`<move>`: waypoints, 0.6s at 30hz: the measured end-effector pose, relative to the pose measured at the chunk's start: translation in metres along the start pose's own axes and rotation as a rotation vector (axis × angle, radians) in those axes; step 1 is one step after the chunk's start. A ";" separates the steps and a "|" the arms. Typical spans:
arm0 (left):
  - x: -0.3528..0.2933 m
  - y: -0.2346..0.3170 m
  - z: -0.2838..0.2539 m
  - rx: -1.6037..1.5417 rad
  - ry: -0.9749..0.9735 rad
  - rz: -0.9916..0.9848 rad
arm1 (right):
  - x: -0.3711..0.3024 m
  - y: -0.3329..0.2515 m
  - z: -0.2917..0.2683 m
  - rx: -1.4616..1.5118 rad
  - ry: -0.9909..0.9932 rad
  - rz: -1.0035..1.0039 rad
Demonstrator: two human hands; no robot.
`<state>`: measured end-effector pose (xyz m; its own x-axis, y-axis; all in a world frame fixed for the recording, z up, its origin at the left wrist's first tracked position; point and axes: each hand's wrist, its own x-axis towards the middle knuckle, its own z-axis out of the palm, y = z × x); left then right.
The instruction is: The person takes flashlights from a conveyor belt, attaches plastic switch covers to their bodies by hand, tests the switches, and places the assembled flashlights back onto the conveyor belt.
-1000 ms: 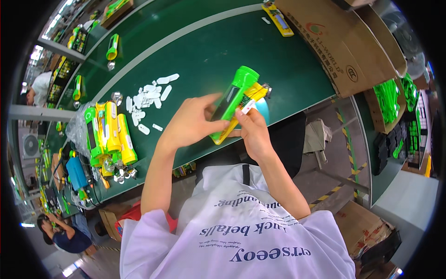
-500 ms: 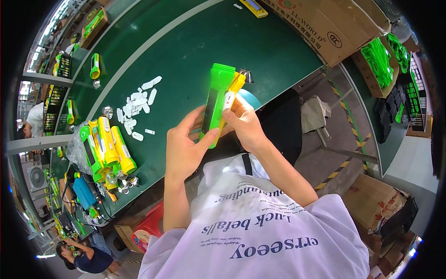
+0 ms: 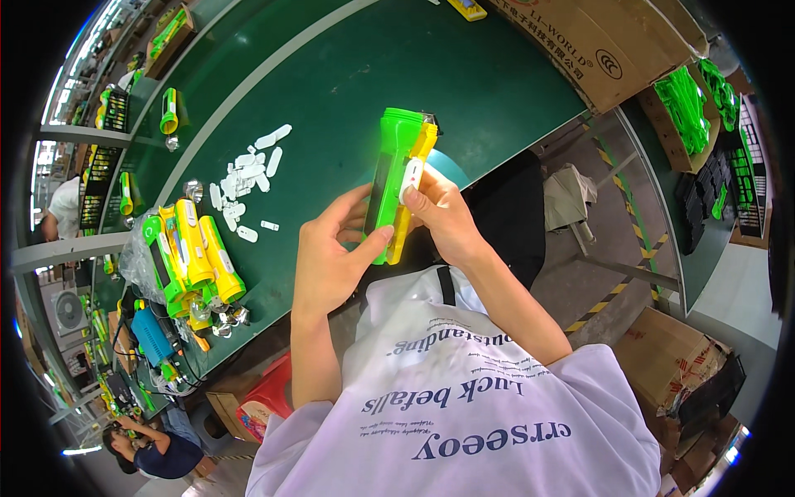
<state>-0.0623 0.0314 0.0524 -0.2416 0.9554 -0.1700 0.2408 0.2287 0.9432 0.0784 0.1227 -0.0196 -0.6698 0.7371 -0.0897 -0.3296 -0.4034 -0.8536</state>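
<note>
My left hand (image 3: pixel 335 248) is closed round the lower part of a green flashlight shell (image 3: pixel 399 137) with a dark panel along its side. My right hand (image 3: pixel 447 219) grips a yellow flashlight shell (image 3: pixel 426 142), its thumb pressing near a white switch plate (image 3: pixel 411 172) on it. The two shells lie side by side, almost lengthwise together, above the table's near edge. A small shiny part (image 3: pixel 433 124) shows at their upper end. My fingers hide the lower ends.
Loose white plates (image 3: pixel 246 176) are scattered on the green table (image 3: pixel 331 99). To the left lie several yellow and green flashlights (image 3: pixel 192 248) with silvery reflectors (image 3: pixel 228 321) and a blue device (image 3: pixel 153 335). A cardboard box (image 3: pixel 596 50) stands far right. Another person (image 3: pixel 166 447) works at lower left.
The yellow shell has swung in against the green one, so the two are now nearly parallel. The green shell has turned a little and tilted slightly right. My right hand moved slightly down.
</note>
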 end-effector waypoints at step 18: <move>-0.007 -0.010 0.008 -0.083 0.125 0.008 | -0.002 0.001 0.010 0.020 0.131 0.017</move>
<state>-0.0556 0.0240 0.0420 -0.3560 0.9254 -0.1300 0.1661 0.1995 0.9657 0.0728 0.1149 -0.0153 -0.5828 0.7943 -0.1716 -0.3328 -0.4259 -0.8414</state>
